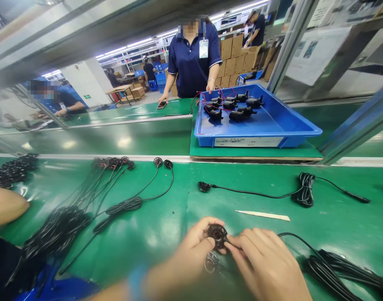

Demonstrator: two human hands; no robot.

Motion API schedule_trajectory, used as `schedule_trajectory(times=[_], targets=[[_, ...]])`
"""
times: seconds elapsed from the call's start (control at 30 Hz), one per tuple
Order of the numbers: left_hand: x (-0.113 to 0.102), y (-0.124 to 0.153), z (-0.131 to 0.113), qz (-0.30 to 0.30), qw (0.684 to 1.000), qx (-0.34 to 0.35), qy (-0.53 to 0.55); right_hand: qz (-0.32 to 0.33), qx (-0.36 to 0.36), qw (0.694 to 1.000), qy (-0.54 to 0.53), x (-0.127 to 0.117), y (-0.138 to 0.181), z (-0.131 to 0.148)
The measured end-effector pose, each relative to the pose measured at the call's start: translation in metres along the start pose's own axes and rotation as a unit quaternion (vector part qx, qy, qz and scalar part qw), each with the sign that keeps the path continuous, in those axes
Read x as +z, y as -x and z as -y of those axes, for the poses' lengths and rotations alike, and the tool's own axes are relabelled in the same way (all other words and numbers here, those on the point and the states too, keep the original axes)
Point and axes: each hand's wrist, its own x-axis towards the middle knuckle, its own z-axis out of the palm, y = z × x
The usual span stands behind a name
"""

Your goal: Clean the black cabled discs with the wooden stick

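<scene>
My left hand (pixel 196 244) grips a round black disc-shaped part (pixel 217 235) with a ribbed rim and a reddish centre. At the disc's right edge, the thumb and fingers of my right hand (pixel 260 259) pinch the start of its black cable (pixel 287 235). That cable comes out past my right hand and leads to a coiled bundle (pixel 332 265) at the lower right. Just below the disc, a blurred ring shape (pixel 211 262) shows at the green tabletop. A pale pointed stick (pixel 263 215) lies beyond my right hand.
A cabled disc (pixel 204 187) lies ahead with its tied coil (pixel 306 190). Many cables (pixel 59 225) are heaped at left, beside another person's arm (pixel 7 207). A blue tray (pixel 257 141) of black motor-like parts (pixel 238 113) stands on a raised ledge; a person (pixel 194 62) stands behind it.
</scene>
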Motion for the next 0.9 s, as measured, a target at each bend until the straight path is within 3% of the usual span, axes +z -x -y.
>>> schedule_trajectory(times=[0.2, 0.53, 0.7, 0.9], targets=[[0.004, 0.008, -0.007, 0.005, 0.992, -0.009, -0.126, 0.029, 0.026, 0.998, -0.048, -0.003, 0.002, -0.002], [0.007, 0.005, 0.0, -0.018, 0.992, 0.056, -0.109, 0.053, 0.045, 0.993, -0.098, -0.005, 0.003, -0.002], [0.01, 0.008, 0.001, -0.026, 0.992, 0.055, -0.107, 0.0, 0.02, 0.996, -0.087, -0.008, -0.004, 0.001], [0.004, 0.006, 0.0, -0.028, 0.971, 0.059, -0.23, -0.047, -0.005, 0.998, -0.046, -0.005, -0.008, 0.001]])
